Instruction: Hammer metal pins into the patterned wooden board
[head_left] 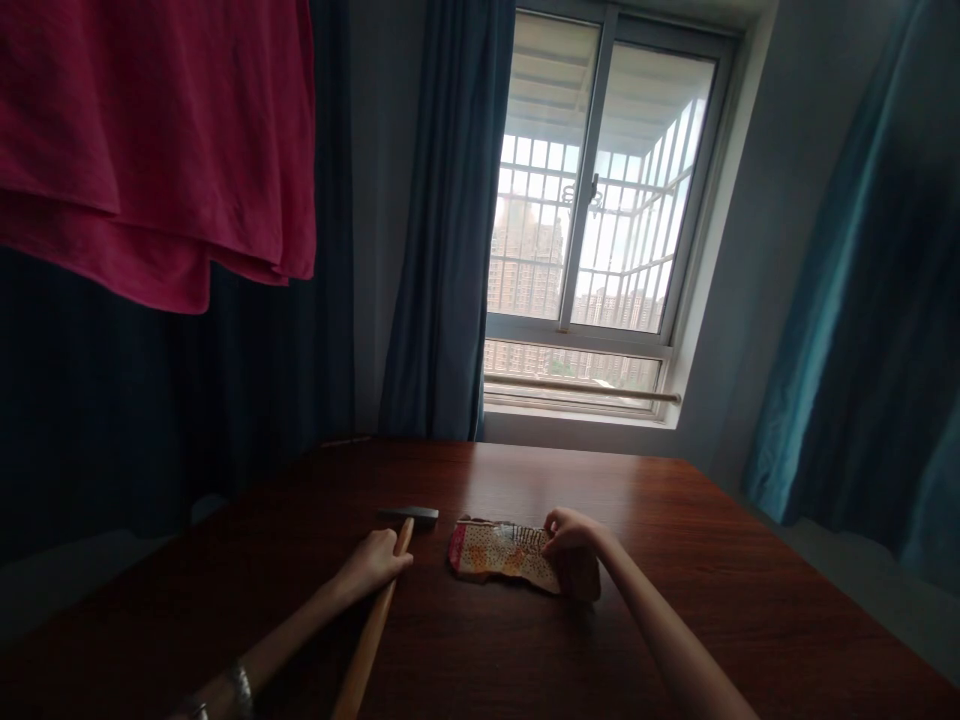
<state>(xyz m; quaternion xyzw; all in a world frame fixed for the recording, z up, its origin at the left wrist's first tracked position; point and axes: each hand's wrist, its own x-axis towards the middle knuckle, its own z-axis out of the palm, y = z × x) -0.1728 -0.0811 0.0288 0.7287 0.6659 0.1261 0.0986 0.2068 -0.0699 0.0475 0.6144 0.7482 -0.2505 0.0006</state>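
Note:
My left hand [379, 562] is closed around the wooden handle of a hammer [373, 628], just below its metal head. The hammer lies along the table, its head pointing away from me. To the right of it is a patterned piece of cloth or board [499, 552], with a pinkish left end, orange patches and dark dots. A row of short dark nail-like bits runs along its upper edge; they are too small to make out surely. My right hand [570, 532] is closed at its right end, fingers pinched by the row; what they grip is partly hidden.
A brown wooden table [637, 500] spreads out under both hands, its far edge near the wall. Behind it are a barred window [585, 200] and blue curtains [450, 220]. A pink cloth [165, 150] hangs at the upper left.

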